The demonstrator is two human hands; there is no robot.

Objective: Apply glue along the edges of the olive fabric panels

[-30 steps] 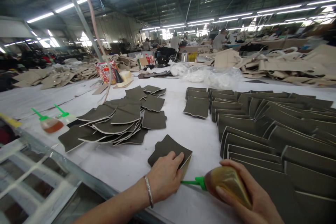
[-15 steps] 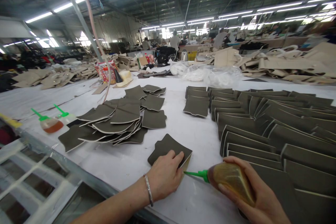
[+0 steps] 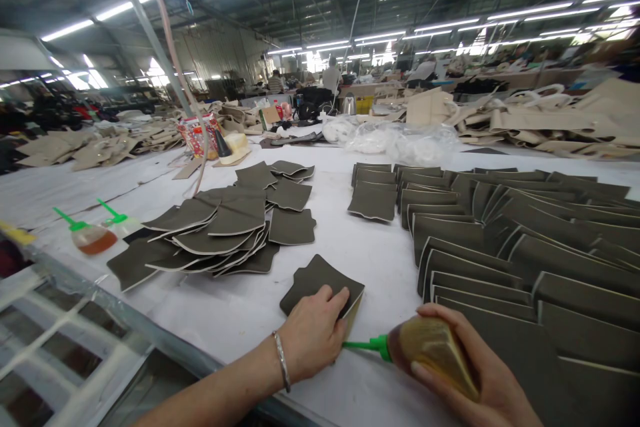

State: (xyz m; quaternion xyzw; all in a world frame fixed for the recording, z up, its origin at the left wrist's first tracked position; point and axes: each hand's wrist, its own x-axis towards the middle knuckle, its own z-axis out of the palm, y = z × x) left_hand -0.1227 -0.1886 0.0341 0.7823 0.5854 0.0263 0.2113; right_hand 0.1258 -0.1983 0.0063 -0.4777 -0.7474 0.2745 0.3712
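My left hand (image 3: 315, 330), with a silver bracelet at the wrist, grips a dark olive-grey sheet piece (image 3: 313, 280) by its near edge. Its fingers press on top, and the near right edge is tilted up, showing a pale underside. My left thumb is mostly hidden. In my right hand (image 3: 480, 367) lies a squeeze bottle (image 3: 433, 353) of amber liquid, held on its side with the green nozzle pointing left. The nozzle tip is beside my left fingers at the raised edge; whether it touches the piece I cannot tell.
A loose heap of similar pieces (image 3: 235, 213) lies to the left, and overlapping rows of them (image 3: 460, 240) spread across the right. Two more green-nozzled bottles (image 3: 93, 237) are at the left near a metal rack (image 3: 65, 340). Plastic bags (image 3: 395, 140) and beige parts lie farther back.
My right hand has shifted the bottle slightly left and down, bringing the nozzle along the raised edge nearer to me. My left hand stays on the piece.
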